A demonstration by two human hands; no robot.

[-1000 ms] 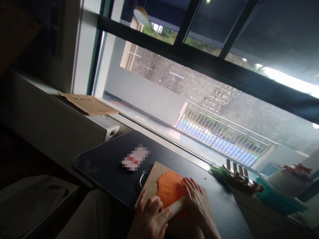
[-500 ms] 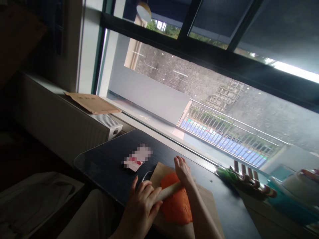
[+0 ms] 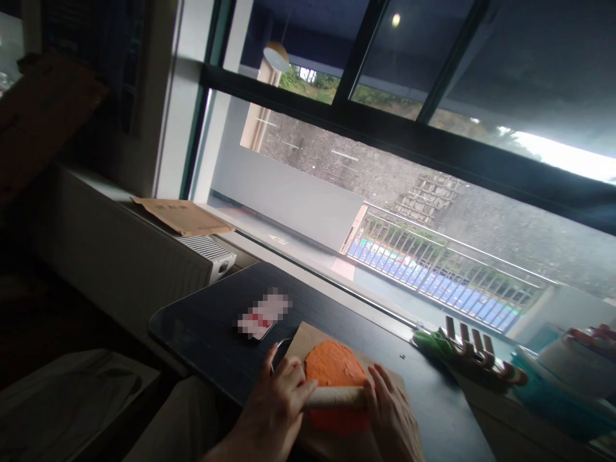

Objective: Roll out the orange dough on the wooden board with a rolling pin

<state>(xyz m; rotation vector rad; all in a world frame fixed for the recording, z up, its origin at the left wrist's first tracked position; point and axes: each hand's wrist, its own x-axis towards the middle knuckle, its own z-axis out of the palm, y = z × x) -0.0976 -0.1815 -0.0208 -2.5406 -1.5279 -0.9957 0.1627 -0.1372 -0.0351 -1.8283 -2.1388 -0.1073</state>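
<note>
A pale rolling pin (image 3: 335, 398) lies crosswise over a flattened orange sheet of dough or clay (image 3: 333, 363). My left hand (image 3: 283, 393) is closed around the pin's left end, thumb along its near side. At the right end, my right hand (image 3: 386, 396) has its fingers bent over the pin. Underneath the orange sheet is a brown board or paper (image 3: 302, 334) on the dark table. The part of the sheet nearest me is in shadow, and both ends of the pin are hidden by my hands.
Beyond the board on the dark table (image 3: 206, 314) lies a phone (image 3: 264, 316), its screen blurred out. A brown envelope (image 3: 183, 217) rests on the radiator (image 3: 212, 251). Along the windowsill at right are a green item (image 3: 432, 343), brown holders (image 3: 474, 346) and a teal basin (image 3: 543, 391).
The rolling pin has swung from a slant to nearly level. My right hand has come back toward me, uncovering the far part of the orange sheet; the view has shifted slightly.
</note>
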